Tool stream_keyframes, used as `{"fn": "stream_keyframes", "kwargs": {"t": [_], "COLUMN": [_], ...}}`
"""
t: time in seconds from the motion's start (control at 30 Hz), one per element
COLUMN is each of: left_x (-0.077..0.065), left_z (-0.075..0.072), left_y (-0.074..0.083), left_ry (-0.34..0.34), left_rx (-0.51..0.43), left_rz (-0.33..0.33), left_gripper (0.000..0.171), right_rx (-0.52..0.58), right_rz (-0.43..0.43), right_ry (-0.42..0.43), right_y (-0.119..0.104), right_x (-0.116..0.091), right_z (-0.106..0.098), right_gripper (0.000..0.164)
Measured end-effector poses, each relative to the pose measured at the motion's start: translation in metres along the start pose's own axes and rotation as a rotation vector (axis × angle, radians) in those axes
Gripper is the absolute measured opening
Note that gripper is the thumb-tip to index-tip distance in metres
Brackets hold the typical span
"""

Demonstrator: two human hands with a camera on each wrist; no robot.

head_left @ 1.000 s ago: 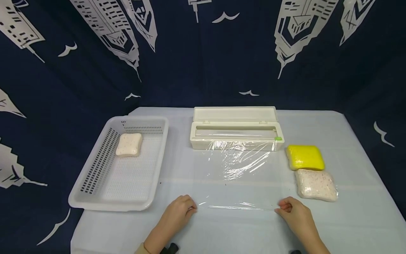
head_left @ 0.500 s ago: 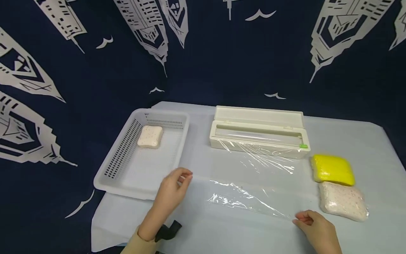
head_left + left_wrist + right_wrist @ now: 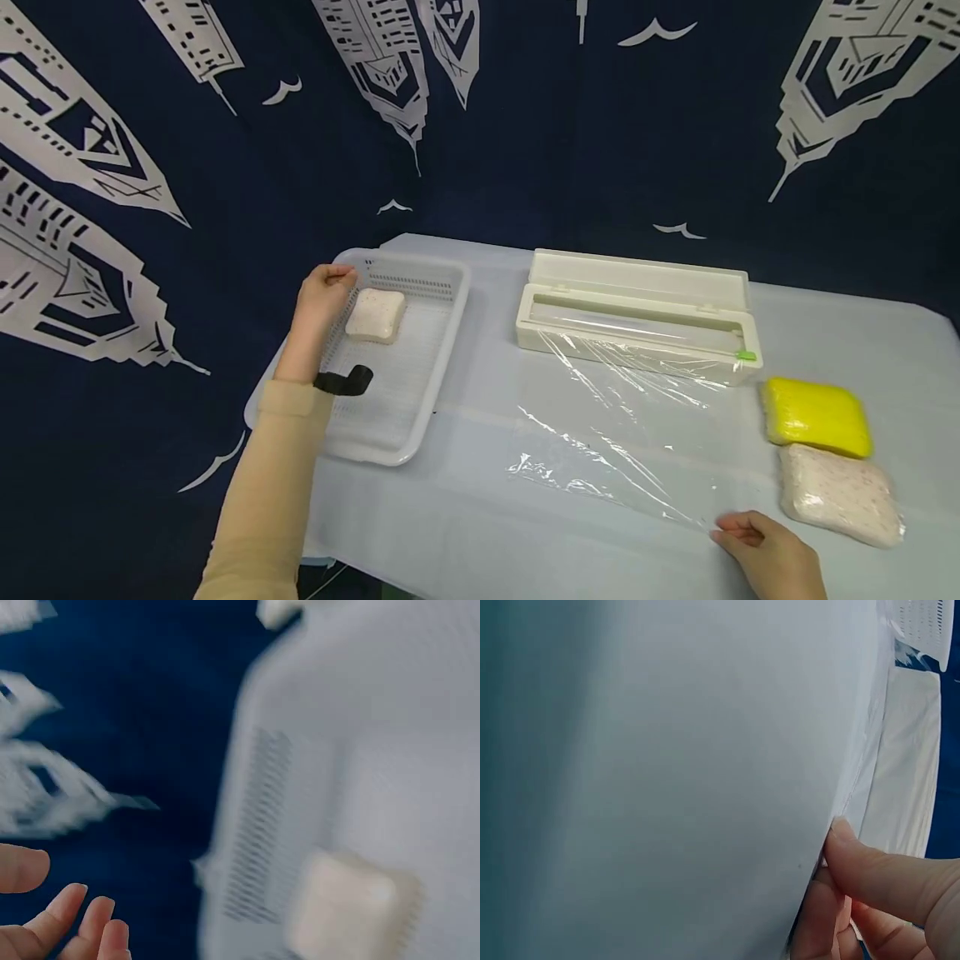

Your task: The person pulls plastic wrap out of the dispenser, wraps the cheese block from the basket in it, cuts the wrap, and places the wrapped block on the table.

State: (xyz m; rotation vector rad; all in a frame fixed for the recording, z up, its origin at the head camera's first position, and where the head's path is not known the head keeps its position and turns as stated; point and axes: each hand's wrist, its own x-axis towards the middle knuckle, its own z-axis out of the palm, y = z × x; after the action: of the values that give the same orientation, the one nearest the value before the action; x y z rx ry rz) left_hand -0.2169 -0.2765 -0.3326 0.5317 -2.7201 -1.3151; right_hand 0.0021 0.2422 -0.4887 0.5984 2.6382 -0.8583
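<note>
In the head view my left hand (image 3: 322,300) is over the left rim of the white plastic basket (image 3: 447,358), beside a pale speckled block (image 3: 377,316) inside it. The left wrist view shows the fingers (image 3: 97,919) and thumb apart with nothing between them, to the left of the basket wall. My right hand (image 3: 772,550) pinches the near right corner of a sheet of clear cling film (image 3: 622,462) between thumb and forefinger. The sheet runs back to a cream cling film dispenser (image 3: 637,279) with its lid up. In the right wrist view the thumb (image 3: 870,874) presses the film's edge.
A yellow wrapped block (image 3: 817,417) and a pale speckled wrapped block (image 3: 840,496) lie right of the film. The dispenser has a green slider (image 3: 746,356) at its right end. A dark patterned cloth (image 3: 525,150) hangs behind the white-covered table (image 3: 480,533).
My left hand has left the film's near left corner and moved up and left to the basket. The right hand still pinches its corner. The head view has turned left.
</note>
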Motion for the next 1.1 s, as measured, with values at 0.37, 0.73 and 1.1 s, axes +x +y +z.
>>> {"fn": "stream_keyframes", "kwargs": {"t": [0.37,0.73,1.1], "left_x": [0.058,0.052,0.040], "left_z": [0.052,0.087,0.074], "left_y": [-0.068,-0.087,-0.066], "left_ry": [-0.120,-0.027,-0.012], "left_rx": [0.251,0.428,0.233], "left_rz": [-0.151,-0.166,-0.167], "left_gripper": [0.088,0.107,0.094], "right_rx": [0.036,0.044,0.033], "right_rz": [0.078,0.028,-0.013], "right_ry": [0.021,0.004,0.009], "right_y": [0.004,-0.001,-0.001], "right_x": [0.004,-0.004,-0.008], "right_z": [0.006,-0.001,-0.004], "right_gripper": [0.030,0.028,0.023]}}
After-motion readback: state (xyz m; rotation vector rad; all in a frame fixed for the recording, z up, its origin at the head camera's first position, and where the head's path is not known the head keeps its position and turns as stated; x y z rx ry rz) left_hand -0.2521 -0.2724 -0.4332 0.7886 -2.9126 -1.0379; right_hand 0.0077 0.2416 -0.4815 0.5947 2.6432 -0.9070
